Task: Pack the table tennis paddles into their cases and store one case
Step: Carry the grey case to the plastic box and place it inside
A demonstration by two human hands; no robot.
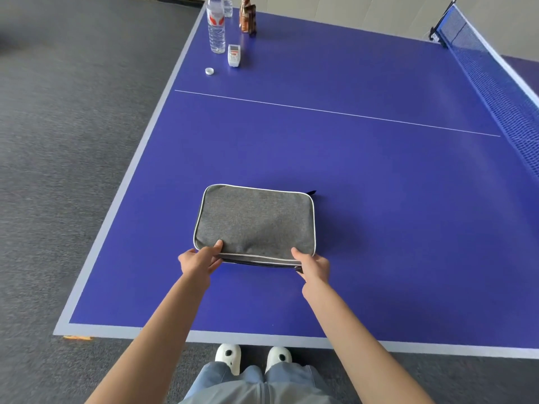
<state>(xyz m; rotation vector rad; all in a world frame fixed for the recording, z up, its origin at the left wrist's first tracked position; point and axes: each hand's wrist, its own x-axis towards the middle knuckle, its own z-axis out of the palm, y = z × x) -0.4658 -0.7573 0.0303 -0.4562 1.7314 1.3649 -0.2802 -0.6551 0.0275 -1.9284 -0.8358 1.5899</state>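
Note:
A grey fabric paddle case (255,221) with white piping lies flat on the blue table tennis table (379,185), near its front edge. My left hand (199,260) grips the case's near left corner, thumb on top. My right hand (313,265) pinches the near right corner at the zip's end, thumb on the fabric. A dark zip pull sticks out at the far right corner. No paddle shows; whatever is inside the case is hidden.
At the table's far left corner stand a water bottle (216,27), a second bottle behind it, a brown packet (248,17), a white remote-like device (234,55) and a bottle cap (209,71). The net (495,83) runs along the right. Grey carpet surrounds the table.

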